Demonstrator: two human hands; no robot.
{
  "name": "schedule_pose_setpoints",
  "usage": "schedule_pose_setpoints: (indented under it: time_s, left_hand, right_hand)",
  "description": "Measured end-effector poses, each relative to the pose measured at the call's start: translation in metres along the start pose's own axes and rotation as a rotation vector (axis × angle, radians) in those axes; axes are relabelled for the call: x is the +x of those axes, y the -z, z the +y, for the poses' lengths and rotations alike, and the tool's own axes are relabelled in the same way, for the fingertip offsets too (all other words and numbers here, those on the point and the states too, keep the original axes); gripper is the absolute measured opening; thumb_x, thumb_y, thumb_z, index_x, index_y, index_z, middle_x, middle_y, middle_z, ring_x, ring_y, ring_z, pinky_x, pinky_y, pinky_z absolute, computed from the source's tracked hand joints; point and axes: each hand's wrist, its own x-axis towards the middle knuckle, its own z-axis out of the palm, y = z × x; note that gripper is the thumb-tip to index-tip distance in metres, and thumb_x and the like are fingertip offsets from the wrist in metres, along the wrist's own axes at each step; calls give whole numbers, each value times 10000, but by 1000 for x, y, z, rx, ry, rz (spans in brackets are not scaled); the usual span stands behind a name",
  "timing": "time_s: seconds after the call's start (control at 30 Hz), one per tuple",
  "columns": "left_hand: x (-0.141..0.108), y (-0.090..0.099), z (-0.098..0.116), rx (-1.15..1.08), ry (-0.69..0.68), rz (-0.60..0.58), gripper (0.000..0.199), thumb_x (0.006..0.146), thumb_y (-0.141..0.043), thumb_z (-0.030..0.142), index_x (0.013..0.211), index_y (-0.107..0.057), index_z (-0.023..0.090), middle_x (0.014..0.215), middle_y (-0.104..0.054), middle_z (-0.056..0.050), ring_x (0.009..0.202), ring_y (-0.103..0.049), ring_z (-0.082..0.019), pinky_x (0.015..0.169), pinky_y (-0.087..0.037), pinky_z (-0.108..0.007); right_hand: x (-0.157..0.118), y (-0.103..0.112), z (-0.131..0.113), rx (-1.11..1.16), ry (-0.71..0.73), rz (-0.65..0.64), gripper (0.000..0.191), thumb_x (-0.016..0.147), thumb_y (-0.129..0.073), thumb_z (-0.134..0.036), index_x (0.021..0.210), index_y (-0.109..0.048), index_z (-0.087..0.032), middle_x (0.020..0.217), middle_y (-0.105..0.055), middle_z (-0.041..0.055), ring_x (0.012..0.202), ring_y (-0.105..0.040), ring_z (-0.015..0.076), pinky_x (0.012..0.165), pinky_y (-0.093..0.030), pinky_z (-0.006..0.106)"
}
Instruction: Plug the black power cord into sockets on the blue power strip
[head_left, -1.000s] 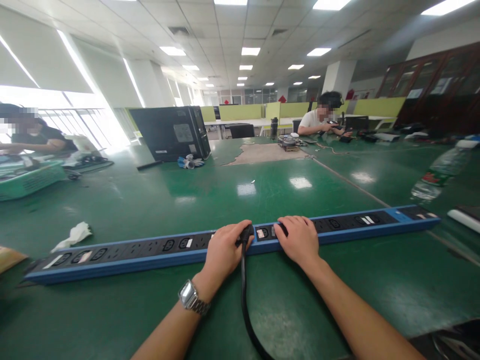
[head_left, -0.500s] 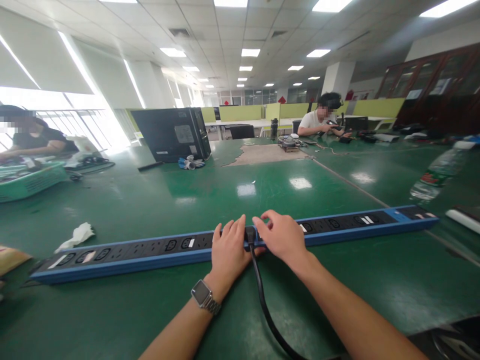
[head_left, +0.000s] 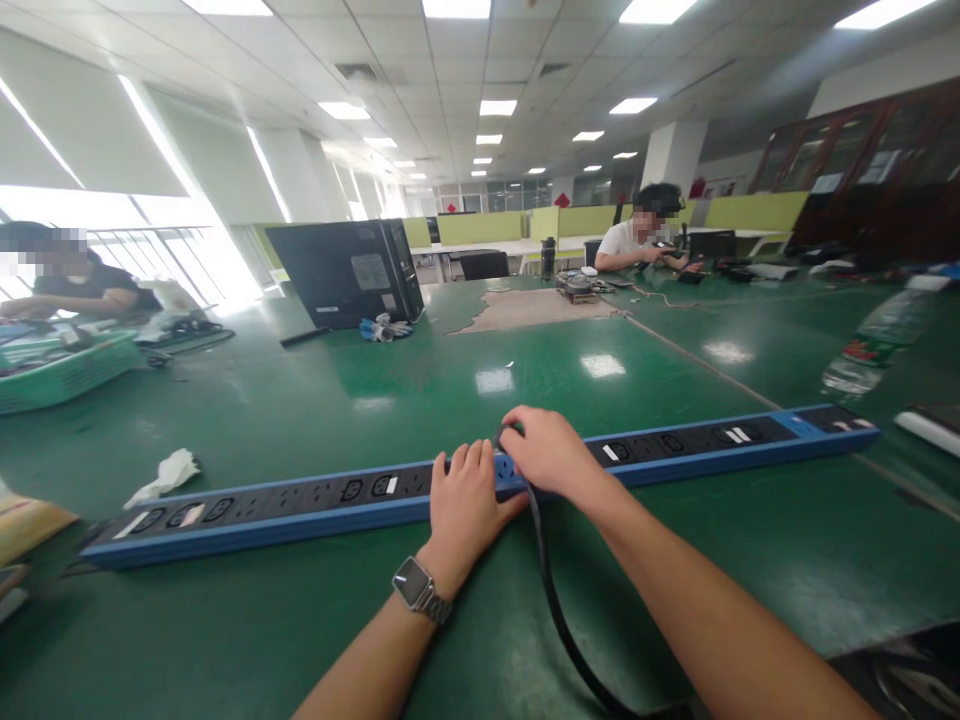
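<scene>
Left hand (head_left: 466, 505) on strip (head_left: 409, 490), right hand (head_left: 551, 448) gripping plug (head_left: 500, 434)

The strip lies lengthwise toward the table's (head_left: 262, 400) near edge. The left hand rests flat across it, fingers loosely spread over the top, thumb stretched along the near side. The right hand, bent inward, curls its fingers around the mostly hidden plug at the strip's middle; the cord (head_left: 551, 590) trails nearer that edge.

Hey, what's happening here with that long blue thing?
A person is working on a long power strip lying on a green table. Their left hand lies across the strip. Their right hand, just beside it, is closed around the end of a black cable. The hand hides most of that end, so I can't tell whether it's plugged in.
</scene>
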Motion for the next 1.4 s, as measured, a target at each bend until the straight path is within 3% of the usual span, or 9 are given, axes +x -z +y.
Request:
schedule_pose_setpoints:
  time_s: [0.13,0.27,0.4,0.53,0.73,0.9,1.07,1.23,1.4]
  left_hand:
    - [-1,-2,-1,-17,-21,19,783,788,-601,666,1331,-511,109,1303,-602,-170,1218,-512,-349,1075,-320,-551]
    - [0,-4,-3,-30,-20,17,802,779,-598,687,1317,-524,97,1292,-606,-177,1198,-518,-352,1066,-315,-567]
    - [0,-4,-4,-25,-29,26,786,782,-581,701,1293,-546,104,1267,-618,-176,1173,-529,-354,1054,-321,-566]
    - [0,-6,-4,-12,-39,40,752,789,-573,697,1274,-561,122,1246,-626,-168,1153,-536,-352,1050,-323,-552]
    - [1,-8,-4,-3,-50,43,759,805,-548,698,1288,-549,112,1256,-619,-169,1157,-530,-348,1048,-322,-548]
    - [1,-7,-3,8,-55,43,729,822,-535,684,1292,-546,127,1247,-624,-162,1161,-527,-342,1054,-312,-543]
    - [0,-6,-3,0,-47,15,736,826,-525,687,1301,-539,124,1273,-613,-161,1179,-522,-337,1060,-307,-538]
    - [1,-7,-4,-9,-40,17,747,814,-524,706,1303,-540,141,1281,-609,-166,1182,-514,-342,1062,-302,-529]
    - [1,-8,-6,-30,-39,18,737,805,-533,708,1291,-550,154,1263,-616,-168,1172,-520,-350,1061,-297,-545]
  right_hand:
    - [0,37,32,59,-50,159,374,852,-506,-348,1118,-708,-180,782,-744,64,744,-680,197,690,-457,256]
    - [-7,48,84,-47,-91,-7,321,828,-510,-294,954,-757,-132,815,-746,79,737,-677,198,676,-461,253]
    - [-16,39,112,27,-98,-93,415,865,-448,-306,1098,-731,-111,713,-727,48,608,-656,179,602,-463,253]
    - [-15,33,111,-60,-82,-78,453,888,-436,-330,1180,-716,-126,700,-731,55,643,-674,197,626,-471,262]
    - [-21,27,92,-404,-112,-49,407,918,-424,-351,1160,-721,-211,1085,-732,120,993,-678,279,790,-487,339]
    - [-28,19,79,-522,-120,-56,361,939,-418,-318,1079,-723,-187,967,-738,153,882,-700,292,735,-493,366]
    - [-20,74,83,-368,-67,87,365,946,-442,-341,1110,-735,-197,957,-750,106,851,-683,229,745,-470,290]
    - [-14,140,136,-377,-190,154,398,936,-505,-364,1173,-727,-133,755,-738,91,712,-647,194,667,-403,282]
    - [-27,131,211,-341,-212,-12,341,910,-564,-290,1108,-761,-94,1061,-732,176,917,-660,241,831,-416,303]
